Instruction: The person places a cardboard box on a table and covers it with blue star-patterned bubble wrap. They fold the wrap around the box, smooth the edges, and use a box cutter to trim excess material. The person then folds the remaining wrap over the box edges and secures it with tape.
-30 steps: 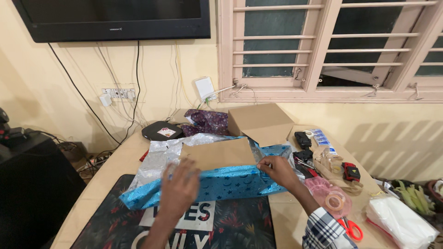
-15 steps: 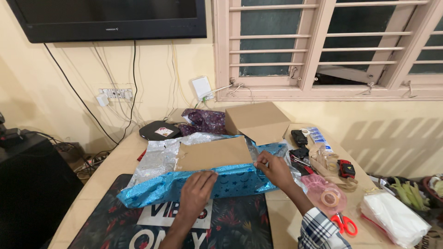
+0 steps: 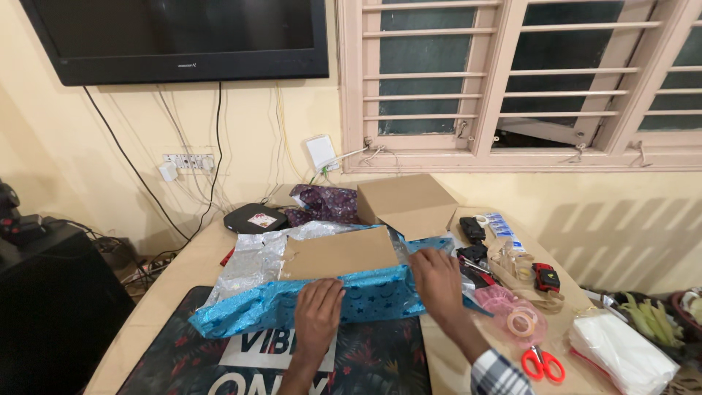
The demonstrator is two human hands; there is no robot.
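Note:
A flat brown cardboard box (image 3: 340,251) lies on shiny blue star-patterned wrapping paper (image 3: 241,311) whose silver inner side (image 3: 248,260) shows at the left. The near edge of the paper is folded up against the box's front. My left hand (image 3: 318,311) presses flat on that blue fold near the middle. My right hand (image 3: 437,281) rests over the box's right front corner, fingers spread on the paper there. Neither hand grips anything that I can see.
A second brown box (image 3: 404,201) and purple wrapping paper (image 3: 325,201) lie behind. Right of my hand are a tape roll (image 3: 522,320) on pink film, red-handled scissors (image 3: 540,363), dark small tools and a white packet (image 3: 621,351). A dark printed mat (image 3: 365,358) covers the near table.
My left hand moved from hovering at the left onto the blue fold at the box's front. My right hand let go of the paper edge and shifted onto the right corner.

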